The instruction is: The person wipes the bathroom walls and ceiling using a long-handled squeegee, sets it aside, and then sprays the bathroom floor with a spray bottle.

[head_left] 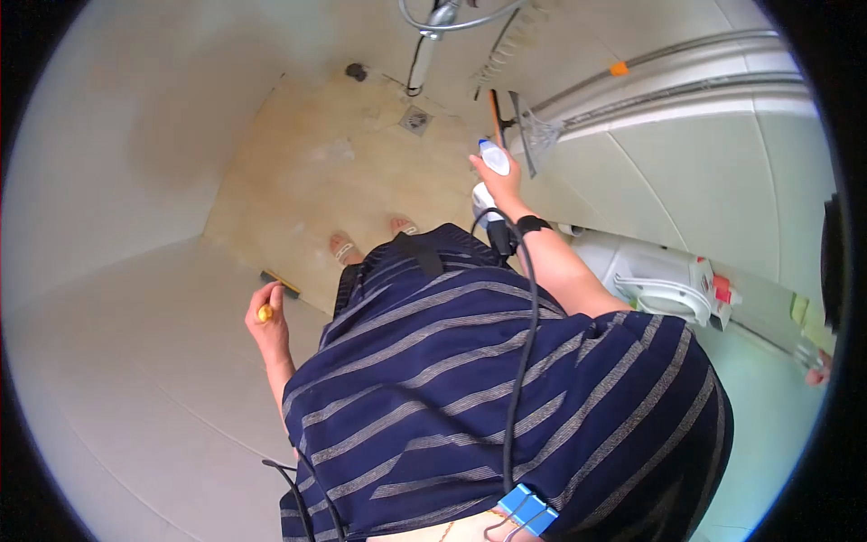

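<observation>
My left hand is closed around the yellow handle of a brush. The brush's long dark head shows just past my knuckles, beside the wall at the left. Out in front on the right, my right hand grips a white bottle with a blue tip. The bottle is held above the floor, near the ledge on the right. Below that hand is another white object, partly hidden by my wrist and a black cable; what it is I cannot make out.
The tan floor has stains and a square drain. An orange-edged squeegee leans by the right ledge, under metal rails. A white toilet stands at right. A black cable runs down my striped clothing.
</observation>
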Demonstrator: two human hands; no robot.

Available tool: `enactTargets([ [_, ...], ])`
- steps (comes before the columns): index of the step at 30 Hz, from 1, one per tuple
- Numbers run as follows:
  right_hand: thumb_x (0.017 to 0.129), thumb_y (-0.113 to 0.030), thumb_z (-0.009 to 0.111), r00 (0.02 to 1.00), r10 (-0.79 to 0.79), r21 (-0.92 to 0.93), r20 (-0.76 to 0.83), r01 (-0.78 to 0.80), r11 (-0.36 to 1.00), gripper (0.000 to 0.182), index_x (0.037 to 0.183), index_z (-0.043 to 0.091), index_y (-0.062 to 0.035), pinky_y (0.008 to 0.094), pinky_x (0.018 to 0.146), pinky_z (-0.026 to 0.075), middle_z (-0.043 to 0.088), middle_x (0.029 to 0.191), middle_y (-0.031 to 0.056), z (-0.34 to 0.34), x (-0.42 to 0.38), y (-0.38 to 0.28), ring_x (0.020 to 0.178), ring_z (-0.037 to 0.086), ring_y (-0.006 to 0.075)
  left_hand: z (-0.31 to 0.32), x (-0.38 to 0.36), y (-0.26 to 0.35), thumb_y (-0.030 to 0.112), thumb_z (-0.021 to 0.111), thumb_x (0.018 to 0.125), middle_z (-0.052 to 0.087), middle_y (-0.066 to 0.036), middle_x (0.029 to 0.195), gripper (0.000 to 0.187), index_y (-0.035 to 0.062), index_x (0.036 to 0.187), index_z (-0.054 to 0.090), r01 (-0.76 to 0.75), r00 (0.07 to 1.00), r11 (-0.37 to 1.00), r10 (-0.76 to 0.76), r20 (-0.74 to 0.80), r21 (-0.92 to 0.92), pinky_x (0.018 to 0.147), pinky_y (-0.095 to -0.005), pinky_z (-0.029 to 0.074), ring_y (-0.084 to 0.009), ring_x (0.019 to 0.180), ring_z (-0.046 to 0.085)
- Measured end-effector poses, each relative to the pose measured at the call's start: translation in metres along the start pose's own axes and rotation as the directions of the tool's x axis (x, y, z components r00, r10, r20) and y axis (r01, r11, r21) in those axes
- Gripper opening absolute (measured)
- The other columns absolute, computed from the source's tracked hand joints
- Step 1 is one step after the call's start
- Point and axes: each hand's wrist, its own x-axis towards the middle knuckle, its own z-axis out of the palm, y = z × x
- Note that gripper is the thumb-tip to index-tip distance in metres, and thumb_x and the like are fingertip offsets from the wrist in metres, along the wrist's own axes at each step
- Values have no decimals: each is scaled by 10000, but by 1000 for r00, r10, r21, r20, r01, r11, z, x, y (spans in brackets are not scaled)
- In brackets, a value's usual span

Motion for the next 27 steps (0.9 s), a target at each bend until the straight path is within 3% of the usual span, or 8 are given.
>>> enactTargets([
  [5,627,-306,801,969,-128,214,210,82,973,413,871,621,-26,284,672,466,633,778,65,11,3,-29,702,570,145,-5,4,-2,169,643,811,642,-82,810,173,12,883,647,16,999,1000,-16,-37,14,696,-284,460,-167,743,583],
  [7,633,-313,796,961,-118,156,252,80,984,439,906,623,-16,295,686,473,646,816,83,13,7,-47,722,583,146,-9,8,1,179,640,808,641,-109,797,193,-1,878,640,-38,998,995,41,-36,88,696,-298,469,-182,740,593],
  [11,647,-359,771,945,-240,16,221,242,970,481,950,630,-12,324,708,486,663,859,130,14,20,-73,771,632,205,-16,16,0,157,647,799,631,-101,776,171,-5,852,638,-39,993,995,48,-112,88,660,-291,468,-174,696,581],
  [17,639,-326,773,968,-207,85,140,196,977,439,918,641,-13,327,697,492,667,823,125,17,42,-76,757,643,218,-22,37,-21,151,644,800,623,-109,742,175,-21,831,632,-68,969,996,78,-235,52,639,-289,466,-171,657,568],
  [21,632,-244,796,983,179,178,47,-185,967,424,938,635,1,327,700,493,663,863,100,26,36,-69,778,631,181,-32,53,-33,167,652,798,632,-122,742,201,-31,827,633,38,975,988,-4,-224,150,640,-305,473,-189,663,582],
  [23,625,-184,807,970,236,179,-51,-223,958,454,990,609,0,329,700,500,647,917,88,45,51,-23,801,618,179,-37,69,-42,208,639,810,634,-140,729,235,-26,820,635,48,979,989,-19,-202,139,647,-324,477,-219,673,600],
  [24,622,-174,809,964,265,308,11,-255,917,467,999,597,4,329,680,504,645,904,87,47,51,-6,791,621,188,-43,78,-50,255,618,823,638,-154,766,269,-14,824,637,51,986,957,-2,-169,284,661,-336,475,-242,697,607],
  [27,653,-145,790,857,515,372,-18,-472,799,449,1023,583,2,303,614,491,631,908,78,53,26,-45,761,615,181,-68,112,-59,288,597,831,638,-167,789,304,-12,862,637,120,992,932,-98,-83,342,680,-341,470,-258,736,609],
])
